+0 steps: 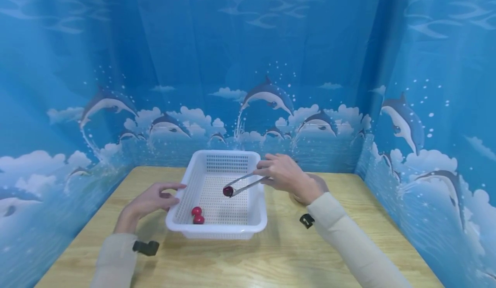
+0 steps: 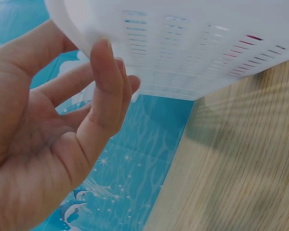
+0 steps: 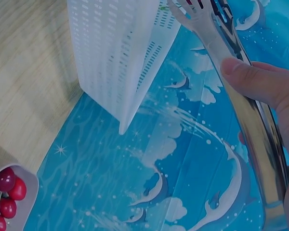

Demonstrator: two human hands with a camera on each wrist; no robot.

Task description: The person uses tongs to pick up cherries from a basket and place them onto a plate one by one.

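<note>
My right hand [image 1: 284, 174] grips metal tongs [image 1: 249, 187], whose tips hold a dark red cherry [image 1: 227, 191] over the white plastic basket [image 1: 217, 228]. Inside the basket, two brighter red cherries [image 1: 198, 219] lie together near its front left corner. The left hand [image 1: 155, 199] holds the basket's left rim between thumb and fingers. Seen from the left wrist, bent fingers [image 2: 106, 82] rest against the outside of the slotted wall. In the right wrist view the tongs [image 3: 253, 134] run along the palm, with the thumb pressed on one arm.
A pale bowl [image 3: 31, 192] of several cherries [image 3: 7, 207] sits on the wooden table [image 1: 306, 253], right of the basket and mostly hidden behind my right forearm in the head view. Blue dolphin-print curtains [image 1: 248, 64] stand around the table's back and sides.
</note>
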